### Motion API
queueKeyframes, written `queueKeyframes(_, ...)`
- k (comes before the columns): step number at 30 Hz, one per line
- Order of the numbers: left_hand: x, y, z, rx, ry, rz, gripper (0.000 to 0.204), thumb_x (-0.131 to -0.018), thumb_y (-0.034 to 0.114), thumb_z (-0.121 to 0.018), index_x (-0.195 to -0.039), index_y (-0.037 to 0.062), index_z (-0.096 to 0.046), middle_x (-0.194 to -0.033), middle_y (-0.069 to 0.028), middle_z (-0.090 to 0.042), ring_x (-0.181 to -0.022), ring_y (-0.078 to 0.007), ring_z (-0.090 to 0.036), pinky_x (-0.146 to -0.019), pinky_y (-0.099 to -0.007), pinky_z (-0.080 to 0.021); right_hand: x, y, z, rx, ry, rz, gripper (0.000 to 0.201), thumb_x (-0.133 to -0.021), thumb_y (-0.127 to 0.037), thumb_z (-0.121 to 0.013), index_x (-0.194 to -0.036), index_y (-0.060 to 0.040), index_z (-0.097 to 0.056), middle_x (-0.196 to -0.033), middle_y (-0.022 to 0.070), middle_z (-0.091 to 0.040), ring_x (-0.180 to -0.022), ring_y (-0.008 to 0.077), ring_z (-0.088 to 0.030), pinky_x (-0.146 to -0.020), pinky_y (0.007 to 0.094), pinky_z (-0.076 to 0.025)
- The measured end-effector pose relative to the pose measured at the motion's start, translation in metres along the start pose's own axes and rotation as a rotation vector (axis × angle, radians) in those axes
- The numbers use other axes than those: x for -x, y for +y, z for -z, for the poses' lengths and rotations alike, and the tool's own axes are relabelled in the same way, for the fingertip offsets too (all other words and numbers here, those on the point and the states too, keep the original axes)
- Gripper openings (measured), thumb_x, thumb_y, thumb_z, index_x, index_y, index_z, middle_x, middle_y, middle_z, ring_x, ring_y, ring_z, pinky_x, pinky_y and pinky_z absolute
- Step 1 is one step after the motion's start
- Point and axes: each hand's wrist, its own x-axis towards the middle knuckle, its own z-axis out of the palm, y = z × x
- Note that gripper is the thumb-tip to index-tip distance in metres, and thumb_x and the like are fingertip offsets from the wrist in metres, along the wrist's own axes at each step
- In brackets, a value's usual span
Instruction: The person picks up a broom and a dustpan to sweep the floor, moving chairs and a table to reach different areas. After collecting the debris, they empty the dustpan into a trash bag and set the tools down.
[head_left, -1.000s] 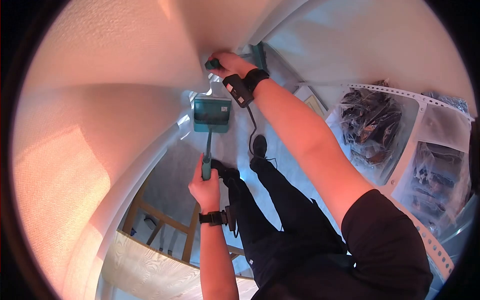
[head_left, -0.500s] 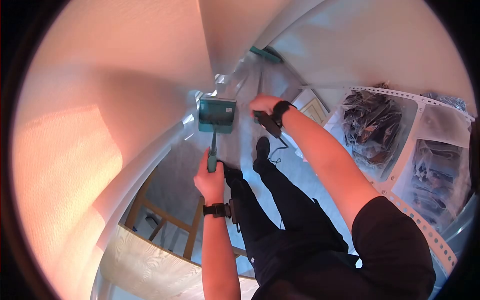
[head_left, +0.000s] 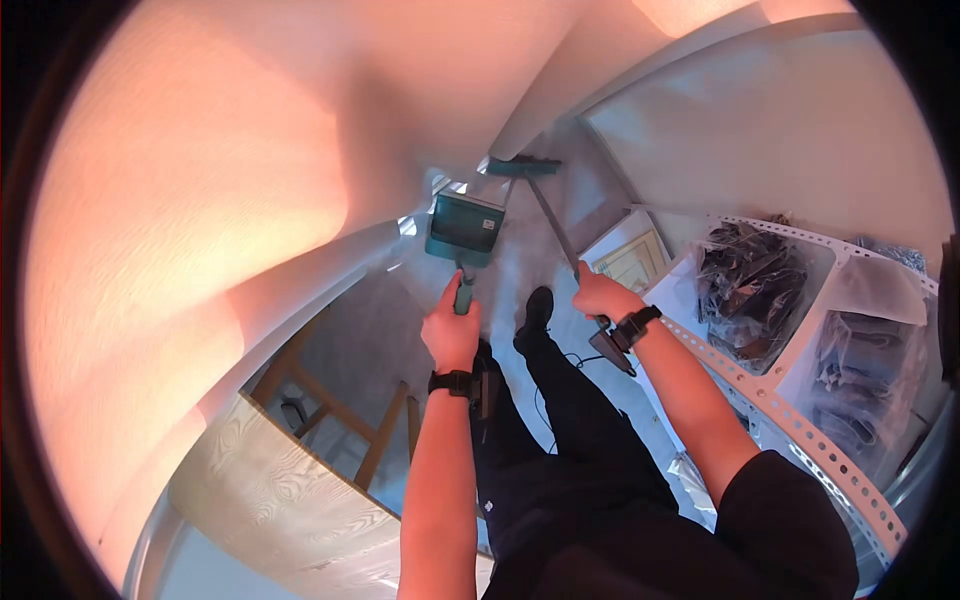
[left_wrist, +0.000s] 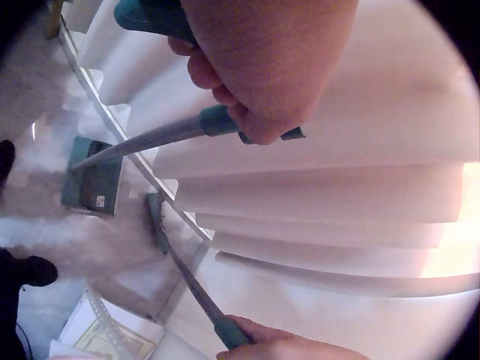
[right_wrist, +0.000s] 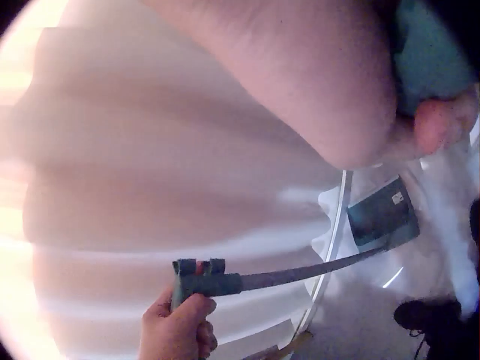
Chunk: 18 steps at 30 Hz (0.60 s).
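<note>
My left hand (head_left: pixel 450 330) grips the green handle of a long-handled dustpan (head_left: pixel 466 230), whose green pan lies on the floor by the curtain's lower edge. My right hand (head_left: pixel 606 296) holds the stick of a broom (head_left: pixel 553 220); its dark green head (head_left: pixel 524 166) is on the floor beyond the dustpan, near the curtain. In the left wrist view, the broom head (left_wrist: pixel 156 223) stands a short way from the dustpan (left_wrist: pixel 91 175), not touching it. Curled fingers of the left hand (right_wrist: pixel 178 327) wrap the dustpan handle in the right wrist view.
A long pale curtain (head_left: pixel 180 150) hangs at the left and front. At the right stands a white perforated metal rack (head_left: pixel 790 345) with plastic-wrapped dark items (head_left: pixel 752 290). A framed picture (head_left: pixel 625 255) leans beside it. A wooden board (head_left: pixel 280 480) is at lower left; shoes (head_left: pixel 538 308) are on the floor.
My right hand has come down and toward the right, and the broom head has shifted near the curtain edge. The dustpan and left hand have moved slightly right in the head view.
</note>
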Motion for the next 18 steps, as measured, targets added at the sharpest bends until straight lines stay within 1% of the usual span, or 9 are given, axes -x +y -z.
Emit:
queueKeyframes(4,0.003,-0.002,0.002,-0.006,0.002,0.015,0.049,-0.074,0.026,-0.064,-0.123,0.0287,-0.063,-0.081,-0.0161,-0.067,-0.075,-0.0385,-0.064,-0.071,-0.0468,-0.052,0.017,0.009,-0.002,0.231,-0.013,0.038,0.078,-0.071,-0.008,-0.047,-0.145,0.0052,-0.022,-0.082,0.0237,-0.066,-0.068,0.0326,-0.065,-0.058,0.0414,-0.049)
queueKeyframes(5,0.003,-0.002,0.002,0.009,0.010,0.006,0.048,-0.074,0.026,-0.064,-0.122,0.0289,-0.063,-0.081,-0.0158,-0.067,-0.075,-0.0388,-0.064,-0.071,-0.0468,-0.053,0.017,0.012,-0.005,0.239,0.007,0.017,0.077,-0.070,-0.007,-0.048,-0.145,-0.0011,-0.028,-0.082,0.0232,-0.066,-0.069,0.0331,-0.065,-0.059,0.0418,-0.049)
queueKeyframes(6,0.003,-0.001,0.001,0.025,0.017,-0.001,0.048,-0.074,0.026,-0.065,-0.122,0.0291,-0.063,-0.081,-0.0156,-0.067,-0.074,-0.0391,-0.064,-0.071,-0.0468,-0.053,0.019,0.017,-0.003,0.243,0.007,0.019,0.077,-0.070,-0.007,-0.048,-0.145,-0.0011,-0.028,-0.082,0.0232,-0.066,-0.069,0.0331,-0.065,-0.059,0.0418,-0.049)
queueKeyframes(8,0.005,0.002,0.002,0.017,0.008,0.027,0.049,-0.073,0.025,-0.064,-0.122,0.0281,-0.063,-0.082,-0.0161,-0.068,-0.076,-0.0383,-0.064,-0.072,-0.0458,-0.053,0.024,0.025,0.002,0.252,0.051,0.097,0.074,-0.069,-0.006,-0.048,-0.143,-0.0082,-0.037,-0.082,0.0219,-0.066,-0.063,0.0319,-0.064,-0.055,0.0401,-0.048)
queueKeyframes(9,0.006,0.003,0.003,0.007,-0.007,0.050,0.050,-0.073,0.025,-0.064,-0.123,0.0271,-0.063,-0.083,-0.0166,-0.068,-0.078,-0.0375,-0.065,-0.073,-0.0449,-0.052,0.038,0.017,0.010,0.252,0.053,0.096,0.074,-0.069,-0.006,-0.048,-0.143,-0.0082,-0.037,-0.082,0.0219,-0.066,-0.063,0.0319,-0.064,-0.055,0.0401,-0.048)
queueKeyframes(11,0.009,-0.004,0.002,-0.016,0.006,0.006,0.049,-0.073,0.025,-0.064,-0.122,0.0271,-0.064,-0.079,-0.0169,-0.067,-0.074,-0.0381,-0.064,-0.070,-0.0462,-0.053,0.078,0.008,0.035,0.184,0.084,0.110,0.072,-0.071,-0.009,-0.050,-0.142,-0.0140,-0.041,-0.078,0.0179,-0.065,-0.054,0.0262,-0.059,-0.051,0.0362,-0.046)
queueKeyframes(14,0.012,-0.012,0.001,-0.014,0.033,-0.061,0.048,-0.072,0.024,-0.066,-0.121,0.0267,-0.064,-0.072,-0.0176,-0.065,-0.069,-0.0385,-0.064,-0.066,-0.0477,-0.052,0.117,0.007,0.055,0.076,0.029,-0.021,0.066,-0.072,-0.011,-0.049,-0.137,-0.0123,-0.047,-0.083,0.0152,-0.064,-0.054,0.0228,-0.058,-0.049,0.0355,-0.045)
queueKeyframes(15,0.013,-0.013,0.001,0.010,0.055,-0.077,0.049,-0.072,0.024,-0.066,-0.121,0.0262,-0.064,-0.071,-0.0181,-0.065,-0.067,-0.0382,-0.064,-0.065,-0.0478,-0.052,0.127,0.003,0.057,0.004,0.041,-0.001,0.066,-0.072,-0.010,-0.049,-0.139,-0.0122,-0.045,-0.079,0.0114,-0.061,-0.049,0.0176,-0.051,-0.045,0.0321,-0.041)
queueKeyframes(18,0.020,-0.014,0.002,0.006,0.082,-0.101,0.050,-0.072,0.023,-0.066,-0.122,0.0264,-0.064,-0.073,-0.0172,-0.066,-0.068,-0.0377,-0.064,-0.064,-0.0474,-0.052,0.117,0.013,0.053,-0.074,0.034,0.032,0.064,-0.074,-0.009,-0.049,-0.138,-0.0125,-0.045,-0.079,0.0104,-0.061,-0.048,0.0170,-0.051,-0.045,0.0326,-0.041)
